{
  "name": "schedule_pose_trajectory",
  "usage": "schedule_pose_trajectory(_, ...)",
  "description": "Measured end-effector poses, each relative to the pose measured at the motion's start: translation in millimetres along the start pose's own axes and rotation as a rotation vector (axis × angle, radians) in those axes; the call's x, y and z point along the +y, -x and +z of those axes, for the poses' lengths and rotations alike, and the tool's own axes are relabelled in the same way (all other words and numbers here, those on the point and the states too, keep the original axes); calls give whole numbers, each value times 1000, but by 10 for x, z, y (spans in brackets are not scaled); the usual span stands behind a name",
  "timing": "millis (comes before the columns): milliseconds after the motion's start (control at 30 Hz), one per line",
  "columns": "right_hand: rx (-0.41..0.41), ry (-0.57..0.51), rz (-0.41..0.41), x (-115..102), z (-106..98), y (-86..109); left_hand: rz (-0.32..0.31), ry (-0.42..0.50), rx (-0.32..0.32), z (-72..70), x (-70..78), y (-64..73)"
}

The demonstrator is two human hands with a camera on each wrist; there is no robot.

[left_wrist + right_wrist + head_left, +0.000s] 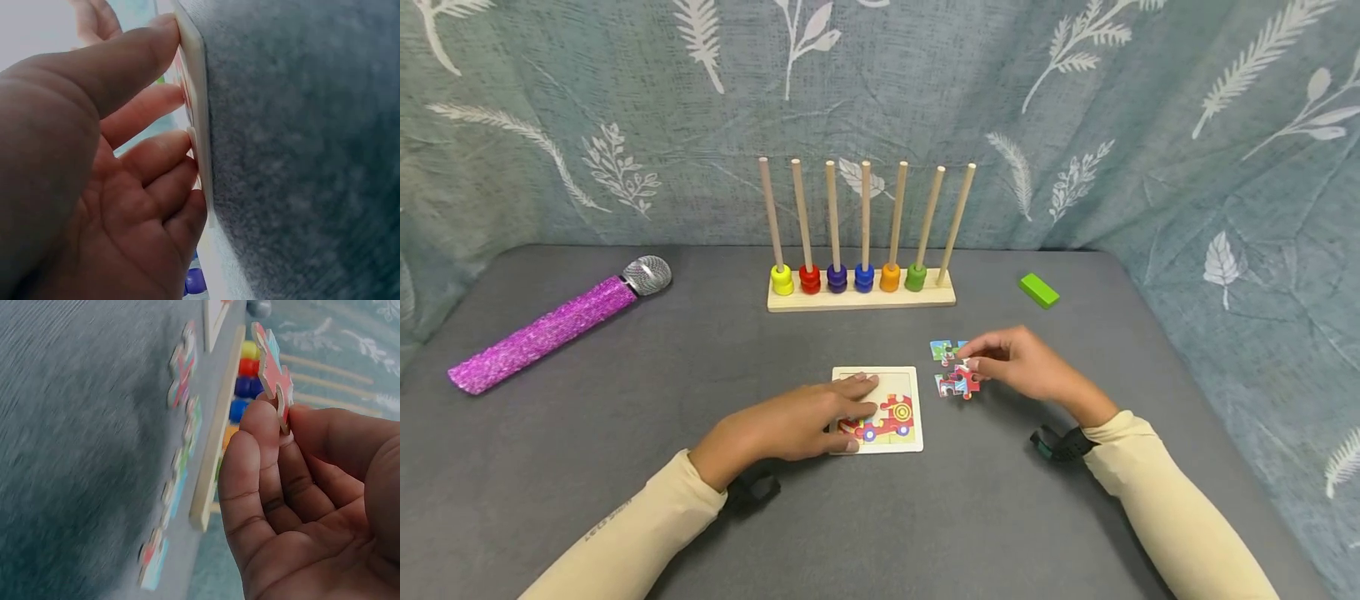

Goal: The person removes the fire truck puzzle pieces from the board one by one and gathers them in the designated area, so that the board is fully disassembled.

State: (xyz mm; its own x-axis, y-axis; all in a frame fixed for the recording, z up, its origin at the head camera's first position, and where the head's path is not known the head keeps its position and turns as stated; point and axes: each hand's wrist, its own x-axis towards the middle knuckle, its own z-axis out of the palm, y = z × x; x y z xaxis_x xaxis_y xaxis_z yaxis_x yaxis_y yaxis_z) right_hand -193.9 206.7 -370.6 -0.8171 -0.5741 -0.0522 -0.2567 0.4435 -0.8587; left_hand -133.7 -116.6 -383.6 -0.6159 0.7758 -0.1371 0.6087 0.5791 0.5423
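My left hand rests on a square wooden puzzle board, its fingers spread over the left part. Its thumb lies at the board's near edge, as the left wrist view also shows. Red and yellow vehicle pieces sit in the frame, partly hidden by the fingers. To the right of the board, my right hand pinches a red and light-blue puzzle piece between thumb and fingers, raised above the table. Several loose puzzle pieces lie beneath and beside that hand.
Behind the board stands a wooden peg rack with coloured beads on its upright rods. A green block lies at the back right, and a microphone with a glittery purple handle at the left. A leaf-patterned curtain hangs behind the table.
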Motion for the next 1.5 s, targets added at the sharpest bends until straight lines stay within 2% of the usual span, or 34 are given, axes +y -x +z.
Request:
schedule_pose_trajectory(233,-24,52,43,110,-88,-1,4,-1,8,11,-4,20)
schedule_pose_trajectory(500,-20,112,-3,203,-128,33,16,21,8,5,-6,8)
schedule_pose_trajectory(767,-31,101,23,222,-115,36,7,32,10,33,11,6)
schedule_pose_trajectory(1233,-18,149,11,218,-106,15,-3,18,18,49,27,10)
schedule_pose_trajectory(1500,-5,234,-40,233,-101,-41,-7,20,16,40,19,11)
